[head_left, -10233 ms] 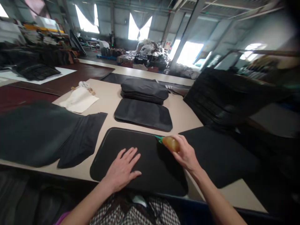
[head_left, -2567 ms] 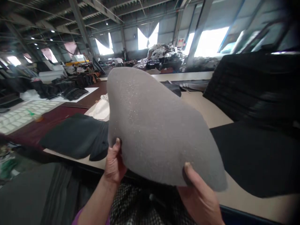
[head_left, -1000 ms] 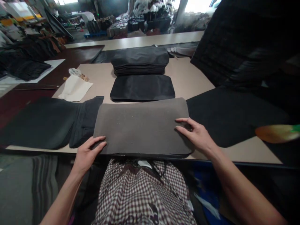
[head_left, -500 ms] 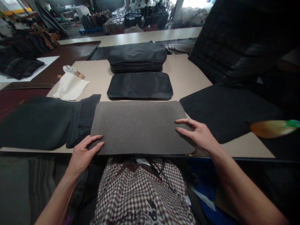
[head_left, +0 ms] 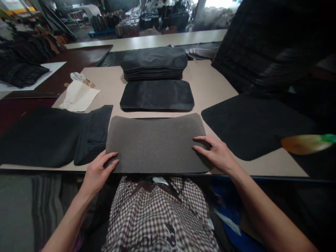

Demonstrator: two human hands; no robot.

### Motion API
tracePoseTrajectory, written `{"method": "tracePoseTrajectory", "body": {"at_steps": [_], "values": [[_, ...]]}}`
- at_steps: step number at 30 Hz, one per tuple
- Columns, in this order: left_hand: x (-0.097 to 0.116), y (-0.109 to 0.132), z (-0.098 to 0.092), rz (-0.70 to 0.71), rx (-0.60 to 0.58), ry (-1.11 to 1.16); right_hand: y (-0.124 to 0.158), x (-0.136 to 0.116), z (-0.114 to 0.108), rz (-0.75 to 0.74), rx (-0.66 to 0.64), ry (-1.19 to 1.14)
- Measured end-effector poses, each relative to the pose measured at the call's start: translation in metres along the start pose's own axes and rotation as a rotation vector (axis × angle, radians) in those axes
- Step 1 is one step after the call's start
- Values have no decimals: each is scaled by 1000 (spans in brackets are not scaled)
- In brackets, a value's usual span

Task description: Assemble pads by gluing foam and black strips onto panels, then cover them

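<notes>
A grey-brown leather panel (head_left: 157, 147) with rounded upper corners lies in front of me at the table's near edge. It bows, its far edge sagging in the middle. A thin dark edge of another layer (head_left: 154, 119) shows behind it. My left hand (head_left: 101, 169) grips the panel's left side, thumb and fingertips on top. Its right side is held by my right hand (head_left: 215, 150), with thumb and index finger over the surface. The other fingers of both hands are mostly hidden. Just beyond lies a black rounded panel (head_left: 157, 95), with a taller stack of black panels (head_left: 154, 64) behind it.
Black pieces (head_left: 42, 136) lie at left, and a larger black sheet (head_left: 254, 126) at right. A tall dark stack (head_left: 267, 45) rises at back right. An amber bottle-like object (head_left: 306, 144) with a green tip is at far right. A cream cloth (head_left: 78, 96) rests at back left.
The panel's sides have moved slightly inward and it has bent from flat, exposing a dark edge behind it. Both hands have moved slightly toward each other with it.
</notes>
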State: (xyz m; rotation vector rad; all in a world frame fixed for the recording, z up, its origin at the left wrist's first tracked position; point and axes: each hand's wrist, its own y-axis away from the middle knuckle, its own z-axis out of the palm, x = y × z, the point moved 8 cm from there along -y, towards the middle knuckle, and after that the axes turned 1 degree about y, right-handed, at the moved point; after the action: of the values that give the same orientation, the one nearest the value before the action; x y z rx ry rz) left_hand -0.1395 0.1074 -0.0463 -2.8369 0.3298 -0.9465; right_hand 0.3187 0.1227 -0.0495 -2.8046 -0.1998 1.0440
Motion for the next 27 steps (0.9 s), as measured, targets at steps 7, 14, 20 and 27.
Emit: {"method": "tracePoseTrajectory", "body": {"at_steps": [7, 14, 20, 27], "values": [[1, -5, -4, -5, 10, -47, 2, 2, 3, -9, -6, 2], [2, -7, -3, -2, -6, -33, 3, 3, 7, -5, -25, 35], [6, -6, -1, 4, -5, -29, 9, 5, 12, -66, 1, 175], [3, -16, -8, -70, -22, 122, 12, 29, 19, -79, 40, 297]]}}
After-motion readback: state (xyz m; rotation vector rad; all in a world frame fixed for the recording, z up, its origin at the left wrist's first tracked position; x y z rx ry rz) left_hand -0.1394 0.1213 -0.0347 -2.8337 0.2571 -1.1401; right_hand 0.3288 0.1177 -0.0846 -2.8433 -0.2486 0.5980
